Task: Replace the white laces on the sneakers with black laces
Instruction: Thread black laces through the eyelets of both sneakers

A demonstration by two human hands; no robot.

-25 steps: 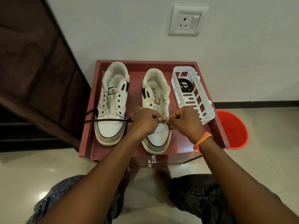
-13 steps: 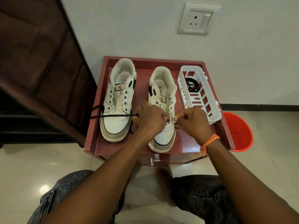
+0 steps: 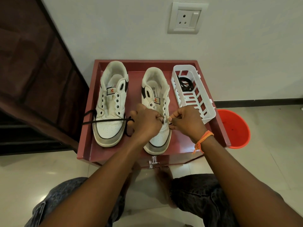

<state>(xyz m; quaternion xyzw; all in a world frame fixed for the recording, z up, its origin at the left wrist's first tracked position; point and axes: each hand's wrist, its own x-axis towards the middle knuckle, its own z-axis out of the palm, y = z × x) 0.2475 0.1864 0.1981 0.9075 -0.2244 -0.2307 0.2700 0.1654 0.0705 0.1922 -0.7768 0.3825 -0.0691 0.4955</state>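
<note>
**Both hands working the lowest eyelets of the right-side sneaker**

The two hands are meeting over the sneaker on the right (image 3: 158, 112), just above its toe cap. The left hand (image 3: 145, 122) is curled in from the left, its fingertips bunching at the lower eyelets; what exactly it is pinching is hidden behind the knuckles. The right hand (image 3: 186, 121) is closing thumb against forefinger on a thin dark lace end (image 3: 170, 124), which is showing as a short black tip right at the shoe's right-hand eyelet row.

Here is the relation that matters: the shoe is lying with its long axis running straight away from the person, toe near, heel toward the wall, so the eyelet rows are running away from the hands. Both hands are touching the shoe and equally close; the right one is holding the lace tip, so the next threading looks like its job, judging by that pinch.

The other sneaker (image 3: 111, 104) is sitting parallel just to the left, with a black lace (image 3: 106, 120) crossing its lowest eyelets and trailing off both sides. Its upper eyelets are standing bare, so the relacing looks only begun on both shoes.

All this is resting on a dark red counter (image 3: 180, 145) with a raised rim. A white slotted basket (image 3: 201, 102) is standing at its right side, holding a coiled black lace (image 3: 185, 84). An orange bucket (image 3: 234, 128) is on the tiled floor beyond, and a wall socket (image 3: 186, 18) is above.
</note>
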